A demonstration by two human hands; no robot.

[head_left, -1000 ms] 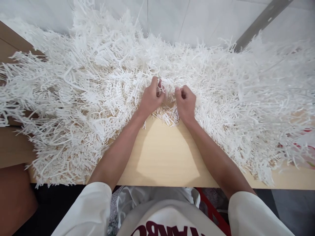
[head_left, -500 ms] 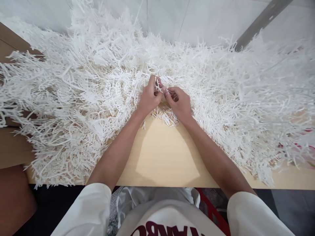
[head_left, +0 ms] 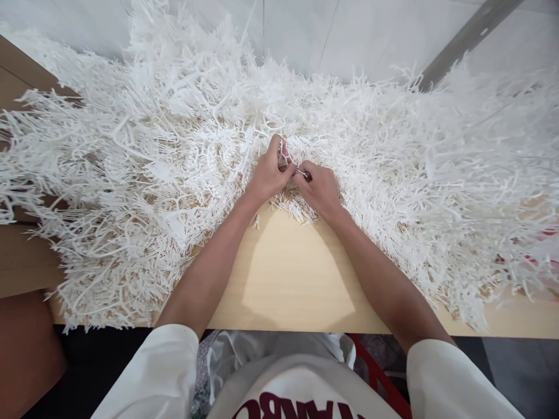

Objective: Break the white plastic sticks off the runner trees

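Note:
A broad heap of white branching plastic sprigs (head_left: 174,157) covers much of the wooden table (head_left: 299,273). At its front middle edge, my left hand (head_left: 273,173) is closed on a small white plastic sprig (head_left: 283,152), whose thin branches show between thumb and forefinger. My right hand (head_left: 320,185) meets it, thumb and fingertips pinched together at the sprig's end. The fingertips of both hands nearly touch. Just below them lie several short loose white pieces (head_left: 293,206) on the wood.
At the left stand cardboard boxes (head_left: 26,256). A grey metal post (head_left: 469,43) rises behind the heap at the right, before a pale tiled surface (head_left: 362,35). The table's front edge runs close to my body, with a red frame (head_left: 379,378) below it.
Both hands have shifted very slightly, the left a little to the right. My right fingers have curled in more tightly at the sprig.

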